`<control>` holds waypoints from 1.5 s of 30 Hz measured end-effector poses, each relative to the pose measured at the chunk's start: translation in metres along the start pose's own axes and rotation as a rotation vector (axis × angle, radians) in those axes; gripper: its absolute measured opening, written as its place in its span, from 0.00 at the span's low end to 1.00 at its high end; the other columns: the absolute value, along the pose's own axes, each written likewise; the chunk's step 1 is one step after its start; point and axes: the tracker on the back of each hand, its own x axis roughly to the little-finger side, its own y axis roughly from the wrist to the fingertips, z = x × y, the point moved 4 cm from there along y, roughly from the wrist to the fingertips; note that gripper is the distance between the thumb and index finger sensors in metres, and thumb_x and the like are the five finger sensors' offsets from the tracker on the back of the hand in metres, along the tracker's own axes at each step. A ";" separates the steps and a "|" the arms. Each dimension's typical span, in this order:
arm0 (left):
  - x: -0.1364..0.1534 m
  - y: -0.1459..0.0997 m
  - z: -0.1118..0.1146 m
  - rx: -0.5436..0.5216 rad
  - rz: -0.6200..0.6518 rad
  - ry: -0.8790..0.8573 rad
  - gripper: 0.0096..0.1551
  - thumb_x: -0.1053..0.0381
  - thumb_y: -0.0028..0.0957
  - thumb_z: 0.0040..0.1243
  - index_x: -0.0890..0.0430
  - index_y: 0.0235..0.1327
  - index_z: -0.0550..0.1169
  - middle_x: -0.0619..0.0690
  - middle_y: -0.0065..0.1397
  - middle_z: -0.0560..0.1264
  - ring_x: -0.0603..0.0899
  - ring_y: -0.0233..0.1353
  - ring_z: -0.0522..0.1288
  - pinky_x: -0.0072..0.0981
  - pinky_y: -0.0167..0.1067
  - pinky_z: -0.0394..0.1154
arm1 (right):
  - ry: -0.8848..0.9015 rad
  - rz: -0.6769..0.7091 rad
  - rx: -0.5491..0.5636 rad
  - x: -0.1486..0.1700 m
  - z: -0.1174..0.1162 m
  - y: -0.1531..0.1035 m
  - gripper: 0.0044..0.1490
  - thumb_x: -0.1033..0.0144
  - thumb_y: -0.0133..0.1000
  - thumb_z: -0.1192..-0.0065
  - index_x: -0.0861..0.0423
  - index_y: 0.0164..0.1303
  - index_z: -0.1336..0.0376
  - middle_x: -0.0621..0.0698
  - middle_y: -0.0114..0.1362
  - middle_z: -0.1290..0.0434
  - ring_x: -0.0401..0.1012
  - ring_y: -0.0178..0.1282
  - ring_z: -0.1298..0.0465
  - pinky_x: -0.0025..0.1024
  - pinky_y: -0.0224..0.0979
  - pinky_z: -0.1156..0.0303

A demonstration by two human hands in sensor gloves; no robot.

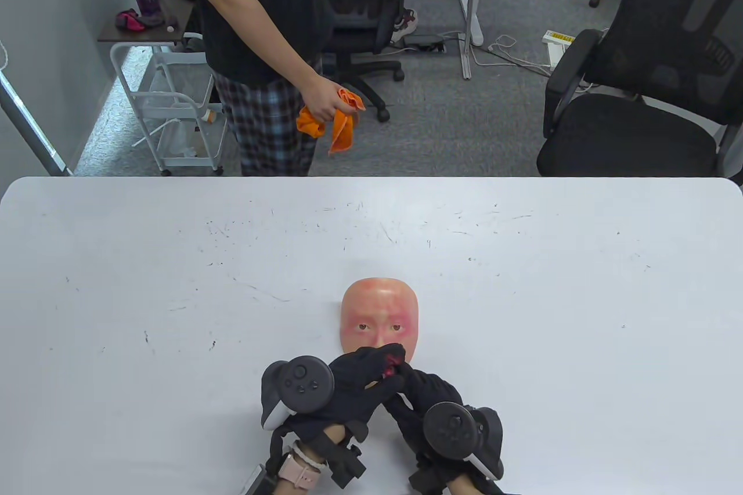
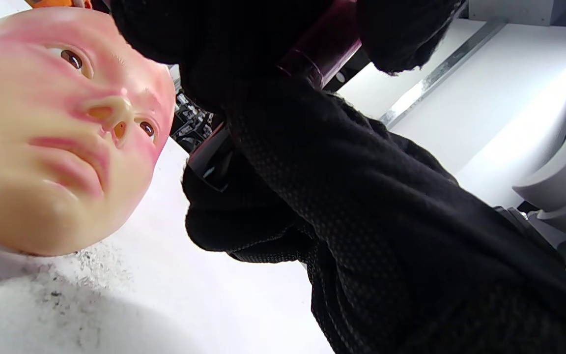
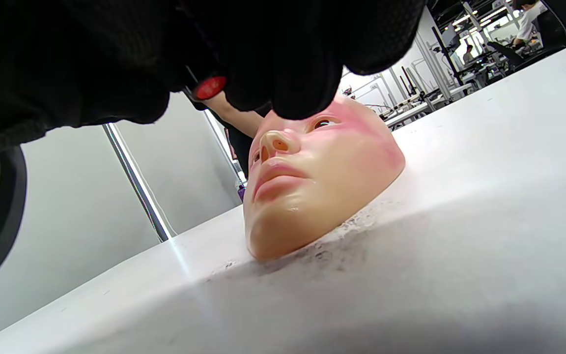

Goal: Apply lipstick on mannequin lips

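Observation:
A mannequin face mask [image 1: 380, 315] lies face up on the white table [image 1: 174, 286], chin toward me. Its lips show in the left wrist view [image 2: 74, 160] and the right wrist view [image 3: 275, 178], pale pink. Both gloved hands meet just above the mask's lower half and hide the mouth in the table view. My left hand [image 1: 380, 364] and right hand [image 1: 406, 382] together hold a lipstick [image 1: 390, 365]. Its dark maroon tube [image 2: 320, 51] sits between the fingers. Its red tip [image 3: 209, 87] shows among the fingers, above the face and apart from the lips.
A person stands beyond the table's far edge holding an orange cloth [image 1: 334, 118]. A black office chair [image 1: 638, 112] is at the far right and a white cart [image 1: 174, 112] at the far left, both off the table.

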 end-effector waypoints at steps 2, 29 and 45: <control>-0.003 0.000 -0.003 -0.012 0.009 0.035 0.32 0.39 0.57 0.60 0.46 0.74 0.73 0.53 0.66 0.78 0.58 0.61 0.79 0.52 0.60 0.73 | 0.011 0.002 -0.006 0.001 0.000 0.000 0.38 0.45 0.46 0.33 0.56 0.61 0.31 0.50 0.54 0.18 0.47 0.51 0.17 0.49 0.60 0.26; 0.114 0.004 -0.049 0.061 -0.421 0.509 0.29 0.47 0.49 0.69 0.49 0.65 0.82 0.56 0.64 0.81 0.60 0.59 0.81 0.56 0.59 0.74 | -0.113 -0.061 -0.042 0.017 -0.008 0.003 0.35 0.47 0.46 0.33 0.55 0.59 0.30 0.51 0.54 0.17 0.48 0.50 0.17 0.50 0.60 0.26; 0.112 -0.007 -0.053 0.053 -0.399 0.473 0.32 0.46 0.50 0.67 0.49 0.71 0.78 0.57 0.70 0.77 0.63 0.65 0.77 0.58 0.64 0.70 | -0.119 -0.055 -0.046 0.015 -0.008 0.002 0.35 0.47 0.46 0.33 0.55 0.59 0.30 0.51 0.54 0.17 0.48 0.51 0.17 0.50 0.60 0.26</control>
